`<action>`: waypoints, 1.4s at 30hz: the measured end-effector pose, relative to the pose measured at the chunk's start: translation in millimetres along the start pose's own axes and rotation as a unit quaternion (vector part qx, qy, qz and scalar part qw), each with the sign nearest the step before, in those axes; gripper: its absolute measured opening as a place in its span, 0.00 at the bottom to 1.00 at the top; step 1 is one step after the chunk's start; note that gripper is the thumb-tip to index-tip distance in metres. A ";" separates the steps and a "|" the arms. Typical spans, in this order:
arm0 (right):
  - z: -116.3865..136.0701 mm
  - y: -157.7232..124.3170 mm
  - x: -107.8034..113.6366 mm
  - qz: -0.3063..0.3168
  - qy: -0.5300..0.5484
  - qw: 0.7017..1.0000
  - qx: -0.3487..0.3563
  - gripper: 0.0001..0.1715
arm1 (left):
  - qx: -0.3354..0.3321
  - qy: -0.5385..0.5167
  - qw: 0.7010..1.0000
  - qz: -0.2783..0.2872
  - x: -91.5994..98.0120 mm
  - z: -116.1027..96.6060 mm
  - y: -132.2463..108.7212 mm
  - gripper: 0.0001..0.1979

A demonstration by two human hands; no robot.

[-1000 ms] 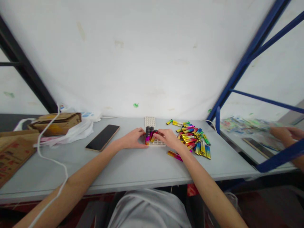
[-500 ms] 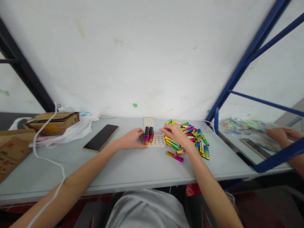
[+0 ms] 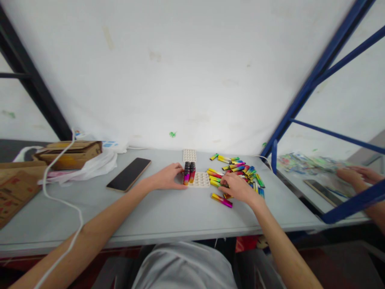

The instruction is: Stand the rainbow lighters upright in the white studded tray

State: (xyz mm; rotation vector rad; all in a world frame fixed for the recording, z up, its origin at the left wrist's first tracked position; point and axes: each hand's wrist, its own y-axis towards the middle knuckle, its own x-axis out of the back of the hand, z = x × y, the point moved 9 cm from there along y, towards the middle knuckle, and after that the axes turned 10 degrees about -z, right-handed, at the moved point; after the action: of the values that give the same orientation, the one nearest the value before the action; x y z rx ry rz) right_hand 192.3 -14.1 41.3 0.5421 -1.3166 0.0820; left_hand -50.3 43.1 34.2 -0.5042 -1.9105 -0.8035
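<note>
A white slotted tray (image 3: pixel 201 180) sits mid-table in front of me. A small block of lighters (image 3: pixel 189 173) stands upright in its 9 o'clock end, black caps up. By my reading the filling has barely begun: only those few rows are loaded, and the rest of the slots, out toward 3 o'clock, show empty.

My left hand (image 3: pixel 167 178) rests against the tray's 9 o'clock edge, fingers loosely curved and touching the standing lighters, closed on nothing. My right hand (image 3: pixel 238 188) lies palm down on the near edge of the loose pile (image 3: pixel 237 168) at the tray's 3 o'clock. Its fingers are spread over the rainbow-coloured lighters; whether they have pinched one I cannot tell. Dozens lie there unsorted. One magenta lighter (image 3: pixel 221 200) lies apart at 5 o'clock.

A second tray (image 3: pixel 189 155), empty, waits at 12 o'clock by the wall. At 9 o'clock, well apart, lie a dark phone (image 3: pixel 129 174), a plastic bag (image 3: pixel 98 164) and a cardboard box (image 3: pixel 70 151), all on the grey table (image 3: pixel 165 218). Far out at 3 o'clock, beyond a blue frame (image 3: pixel 315 76), a co-worker's hands (image 3: pixel 355 176) work at another bench.
</note>
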 end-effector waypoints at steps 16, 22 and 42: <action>-6.5 37.8 8.0 -0.165 0.638 0.719 -0.219 0.26 | -0.010 -0.008 1.000 -0.020 0.9 2.1 -0.7 0.28; 42.1 68.2 10.3 -0.113 0.679 0.710 -0.153 0.27 | -0.018 -0.004 0.999 -0.029 2.6 0.5 -0.4 0.27; 30.6 62.4 -11.1 -0.256 0.349 0.886 -0.167 0.20 | -0.019 -0.012 0.999 -0.023 2.3 -0.6 0.0 0.28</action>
State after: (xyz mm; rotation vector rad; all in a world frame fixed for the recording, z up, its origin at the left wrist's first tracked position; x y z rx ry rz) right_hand 139.7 30.2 56.0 0.4822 -0.4362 -0.3568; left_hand -51.0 42.7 36.4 -0.4976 -1.9377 -0.8682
